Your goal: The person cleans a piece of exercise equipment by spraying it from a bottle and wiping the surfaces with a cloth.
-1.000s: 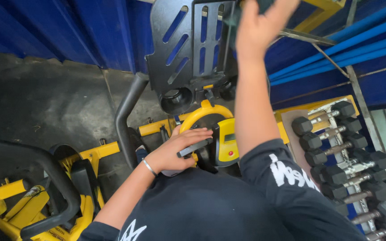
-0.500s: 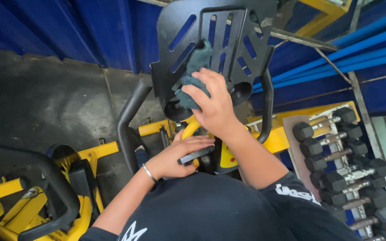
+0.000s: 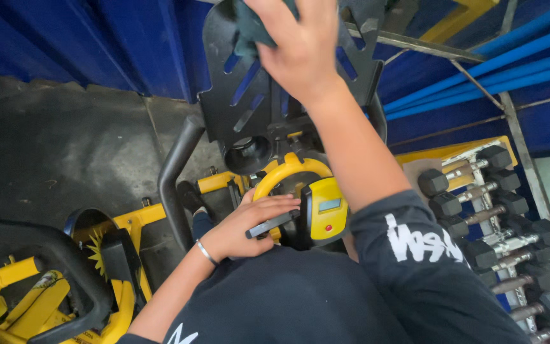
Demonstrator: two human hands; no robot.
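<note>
My right hand (image 3: 300,48) is raised at the top of the view and presses a dark green cloth (image 3: 249,25) against a black slotted metal plate (image 3: 237,102) of a yellow and black exercise machine. My left hand (image 3: 246,223), with a thin silver bracelet on the wrist, rests lower down on a grey lever (image 3: 274,224) beside the machine's yellow ring handle (image 3: 288,172) and its small yellow console (image 3: 327,213). Both arms come out of a black shirt with white lettering.
A rack of black dumbbells (image 3: 498,223) stands at the right. Another yellow machine with black padded bars (image 3: 52,267) sits at the lower left. Dark rubber floor (image 3: 52,153) lies to the left, and a blue corrugated wall (image 3: 97,38) runs behind.
My right hand with the cloth has moved up the black plate from its lower middle to its top. My left hand has stayed on the grey lever.
</note>
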